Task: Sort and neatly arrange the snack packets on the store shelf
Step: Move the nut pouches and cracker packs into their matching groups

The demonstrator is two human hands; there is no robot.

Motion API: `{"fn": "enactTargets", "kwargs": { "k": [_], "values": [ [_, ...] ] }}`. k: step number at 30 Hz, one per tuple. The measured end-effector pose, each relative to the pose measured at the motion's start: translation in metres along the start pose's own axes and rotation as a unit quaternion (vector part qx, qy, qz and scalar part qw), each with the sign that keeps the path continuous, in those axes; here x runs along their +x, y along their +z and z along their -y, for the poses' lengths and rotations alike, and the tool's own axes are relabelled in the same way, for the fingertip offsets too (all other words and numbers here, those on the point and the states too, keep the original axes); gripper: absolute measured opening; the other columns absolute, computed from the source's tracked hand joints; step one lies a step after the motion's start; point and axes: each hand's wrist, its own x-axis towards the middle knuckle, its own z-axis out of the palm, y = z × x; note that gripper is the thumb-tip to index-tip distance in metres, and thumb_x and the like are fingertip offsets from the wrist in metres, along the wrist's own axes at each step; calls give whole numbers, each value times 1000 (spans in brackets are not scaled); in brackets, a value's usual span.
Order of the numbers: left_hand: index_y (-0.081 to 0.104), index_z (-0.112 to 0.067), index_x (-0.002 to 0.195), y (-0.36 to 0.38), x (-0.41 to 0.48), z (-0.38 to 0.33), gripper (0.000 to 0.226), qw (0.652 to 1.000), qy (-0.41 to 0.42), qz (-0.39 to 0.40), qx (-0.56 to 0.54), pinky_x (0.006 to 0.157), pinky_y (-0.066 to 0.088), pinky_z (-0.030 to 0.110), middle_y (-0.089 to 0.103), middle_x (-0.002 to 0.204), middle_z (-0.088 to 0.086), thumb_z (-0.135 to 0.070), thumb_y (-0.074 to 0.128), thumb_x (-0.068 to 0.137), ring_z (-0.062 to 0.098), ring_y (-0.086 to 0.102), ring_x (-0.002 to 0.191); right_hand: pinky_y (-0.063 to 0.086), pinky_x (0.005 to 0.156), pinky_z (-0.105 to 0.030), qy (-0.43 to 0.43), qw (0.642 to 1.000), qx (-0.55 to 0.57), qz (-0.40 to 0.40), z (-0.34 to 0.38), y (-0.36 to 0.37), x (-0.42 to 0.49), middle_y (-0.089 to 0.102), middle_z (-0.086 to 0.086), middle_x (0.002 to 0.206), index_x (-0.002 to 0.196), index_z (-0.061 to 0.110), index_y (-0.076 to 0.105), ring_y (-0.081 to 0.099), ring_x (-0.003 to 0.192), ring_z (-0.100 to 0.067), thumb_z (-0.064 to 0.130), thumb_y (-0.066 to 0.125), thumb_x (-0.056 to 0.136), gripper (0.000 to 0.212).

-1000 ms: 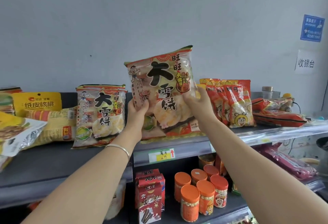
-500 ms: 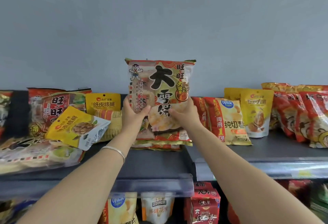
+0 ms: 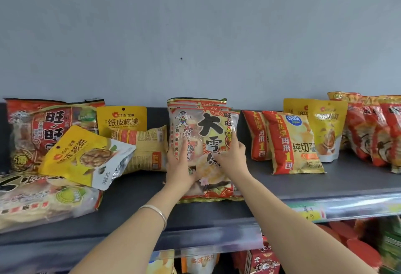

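Observation:
A rice cracker packet (image 3: 204,130) with big black characters and a cartoon boy stands upright at the front of a row of matching packets, mid-shelf on the dark shelf (image 3: 282,184). My left hand (image 3: 180,169) lies flat on its lower left front, fingers straight and pointing up. My right hand (image 3: 233,160) holds its right edge with the thumb across the front. The packet's bottom rests on the shelf.
Left of the row lie a tilted yellow walnut pouch (image 3: 82,156), large red packets (image 3: 43,130) and a flat packet (image 3: 43,200). Crisp packets (image 3: 290,143), a yellow pouch (image 3: 327,130) and red bags (image 3: 373,130) stand to the right. Boxes (image 3: 264,260) fill the lower shelf.
The packet came down from the air and now stands on the shelf against its row. My left hand went from gripping its side to lying flat on the front.

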Motion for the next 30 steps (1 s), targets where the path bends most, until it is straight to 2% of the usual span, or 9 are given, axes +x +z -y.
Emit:
{"fn": "enactTargets", "kwargs": {
  "k": [5, 8, 12, 15, 20, 22, 25, 27, 30],
  "values": [
    [-20, -51, 138, -5, -1, 8, 111, 999, 25, 33, 9, 111, 29, 51, -5, 155, 4, -34, 72, 79, 29, 8, 144, 36, 106, -45, -10, 991, -130, -33, -2, 6, -9, 17, -14, 155, 151, 24, 18, 30, 136, -39, 13, 56, 91, 72],
    [6, -42, 147, -24, -2, 11, 86, 999, 42, 15, 23, 103, 42, 44, 11, 154, 2, -29, 65, 86, 25, 23, 140, 32, 108, -48, -100, 958, -251, -97, 16, 15, -24, 15, -12, 158, 144, 24, 34, 21, 141, -39, 11, 52, 91, 58],
    [44, -25, 136, -65, 0, 23, 47, 995, 69, -45, 56, 90, 48, 34, 41, 138, -2, -24, 58, 90, 19, 47, 122, 41, 102, -51, -285, 913, -288, -51, 47, 47, -37, 41, -15, 144, 131, 16, 54, 37, 131, -41, 10, 54, 87, 44],
    [56, -21, 126, -100, 4, 43, 34, 991, 55, -72, 97, 92, 47, 38, 50, 133, -1, -20, 53, 92, 21, 49, 118, 51, 85, -49, -362, 896, -257, -5, 72, 81, -39, 57, -18, 124, 112, 8, 66, 54, 110, -44, 6, 57, 81, 32],
    [62, -23, 116, -164, 7, 91, 25, 982, 6, -102, 158, 87, 47, 40, 55, 123, -1, -24, 53, 93, 22, 53, 109, 44, 95, -43, -393, 886, -227, 98, 110, 136, -30, 47, -9, 135, 130, 13, 54, 42, 124, -32, 14, 49, 92, 38],
    [61, -27, 117, -186, 8, 109, 26, 975, -36, -114, 186, 90, 46, 39, 53, 126, -2, -29, 54, 92, 22, 49, 114, 45, 95, -44, -394, 881, -229, 129, 125, 156, -26, 45, -7, 138, 136, 17, 50, 42, 126, -30, 21, 50, 95, 41],
    [52, -30, 128, -209, 7, 131, 39, 958, -144, -111, 223, 99, 38, 40, 39, 137, 4, -38, 56, 90, 30, 36, 126, 44, 99, -45, -374, 882, -231, 166, 146, 183, -21, 42, -7, 142, 142, 20, 42, 39, 130, -31, 28, 50, 96, 47],
    [44, -30, 134, -218, 8, 143, 50, 952, -215, -103, 193, 103, 34, 42, 29, 143, 9, -43, 59, 88, 34, 30, 131, 41, 102, -46, -365, 883, -228, 187, 156, 197, -15, 40, -9, 145, 144, 19, 39, 37, 132, -33, 31, 51, 96, 51],
    [35, -32, 140, -221, 9, 158, 61, 946, -263, -94, 167, 108, 32, 47, 23, 147, 10, -50, 57, 86, 35, 25, 134, 40, 104, -48, -362, 877, -229, 218, 167, 215, -5, 39, -12, 147, 145, 19, 36, 36, 133, -36, 28, 51, 95, 53]
  ]
}}
